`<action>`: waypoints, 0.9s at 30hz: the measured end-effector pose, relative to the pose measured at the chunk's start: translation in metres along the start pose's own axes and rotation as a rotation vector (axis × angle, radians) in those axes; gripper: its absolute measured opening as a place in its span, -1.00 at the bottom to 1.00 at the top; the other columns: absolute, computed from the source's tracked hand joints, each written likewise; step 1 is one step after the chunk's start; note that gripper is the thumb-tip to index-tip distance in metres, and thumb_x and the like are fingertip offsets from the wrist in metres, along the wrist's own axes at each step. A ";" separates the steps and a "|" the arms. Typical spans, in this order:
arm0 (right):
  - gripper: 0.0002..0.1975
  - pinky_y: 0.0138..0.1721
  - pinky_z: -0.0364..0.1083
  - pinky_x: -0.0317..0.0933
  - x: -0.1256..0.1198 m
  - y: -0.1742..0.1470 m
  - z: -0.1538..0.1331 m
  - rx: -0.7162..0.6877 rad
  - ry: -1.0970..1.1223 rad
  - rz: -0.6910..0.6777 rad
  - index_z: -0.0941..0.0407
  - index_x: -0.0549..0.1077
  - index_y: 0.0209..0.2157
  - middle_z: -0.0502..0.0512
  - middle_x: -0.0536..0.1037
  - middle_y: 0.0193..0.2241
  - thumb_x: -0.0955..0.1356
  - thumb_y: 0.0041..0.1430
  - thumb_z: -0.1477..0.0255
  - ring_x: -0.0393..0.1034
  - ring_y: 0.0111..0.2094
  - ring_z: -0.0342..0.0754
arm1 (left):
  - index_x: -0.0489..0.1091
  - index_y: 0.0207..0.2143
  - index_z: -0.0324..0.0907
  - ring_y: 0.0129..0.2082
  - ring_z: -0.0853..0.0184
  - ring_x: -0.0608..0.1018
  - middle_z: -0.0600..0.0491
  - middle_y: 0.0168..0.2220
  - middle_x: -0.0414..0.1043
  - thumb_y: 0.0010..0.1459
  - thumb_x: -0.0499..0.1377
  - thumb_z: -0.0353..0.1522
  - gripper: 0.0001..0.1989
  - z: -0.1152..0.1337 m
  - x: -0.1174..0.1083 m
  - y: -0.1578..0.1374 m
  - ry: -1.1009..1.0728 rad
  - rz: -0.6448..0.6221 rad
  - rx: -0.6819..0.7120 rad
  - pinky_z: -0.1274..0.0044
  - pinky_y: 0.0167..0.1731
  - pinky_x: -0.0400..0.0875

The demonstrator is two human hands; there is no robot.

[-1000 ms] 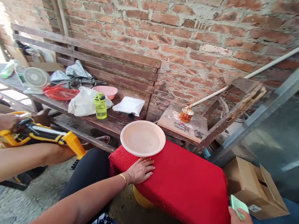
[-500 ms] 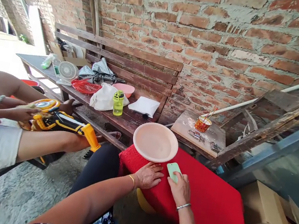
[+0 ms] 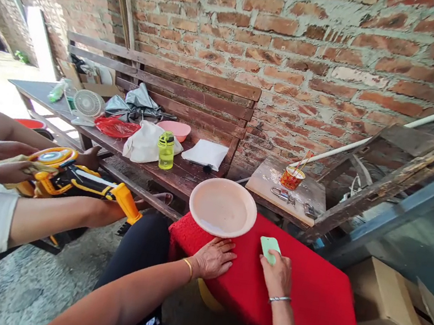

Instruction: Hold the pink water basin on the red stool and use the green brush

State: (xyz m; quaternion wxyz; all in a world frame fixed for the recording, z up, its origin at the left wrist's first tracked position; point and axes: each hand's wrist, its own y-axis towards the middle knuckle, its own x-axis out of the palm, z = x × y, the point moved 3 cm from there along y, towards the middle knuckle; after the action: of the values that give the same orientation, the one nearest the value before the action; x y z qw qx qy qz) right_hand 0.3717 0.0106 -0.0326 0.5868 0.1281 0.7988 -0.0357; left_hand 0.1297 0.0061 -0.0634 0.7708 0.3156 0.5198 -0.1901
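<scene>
My left hand (image 3: 213,259) lies flat on the red cloth (image 3: 303,295), its fingers stretched out just below the rim of the basin. My right hand (image 3: 278,274) grips a flat, pale green piece (image 3: 270,246) with rounded corners and a small hole near one end. That piece is close over or on the red cloth, to the right of the basin; its exact kind does not show. The pale pink basin (image 3: 222,207) stands at the far left corner of the cloth and seems to hold some water.
A co-worker's hands (image 3: 15,163) hold a yellow and black toy (image 3: 87,182) at left. The bench (image 3: 182,179) bears a green bottle (image 3: 166,151), bags and a fan (image 3: 88,104). A paper cup (image 3: 292,178) and padlocks (image 3: 283,195) sit on a board. A cardboard box (image 3: 392,311) stands at right.
My right hand has moved to the right across the red cloth with the pale green piece, away from my left hand. My left hand stays flat in place. The view has shifted slightly.
</scene>
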 end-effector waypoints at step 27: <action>-0.70 -0.06 -0.09 0.25 0.015 0.095 -0.007 -0.034 0.024 -0.011 -0.06 0.56 -0.04 0.08 0.49 -0.17 0.40 0.18 0.25 0.44 -0.16 0.01 | 0.45 0.14 0.08 0.20 0.17 0.47 0.03 0.23 0.42 0.33 0.13 -0.19 -0.65 -0.009 0.018 -0.012 0.080 0.072 0.050 0.31 0.21 0.35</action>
State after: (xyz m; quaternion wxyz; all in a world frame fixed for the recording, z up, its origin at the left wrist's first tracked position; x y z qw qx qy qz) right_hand 0.3843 0.1059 -0.0357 0.5792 0.1141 0.8068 -0.0240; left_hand 0.1231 0.0044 -0.0860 0.7476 0.3604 0.5336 -0.1624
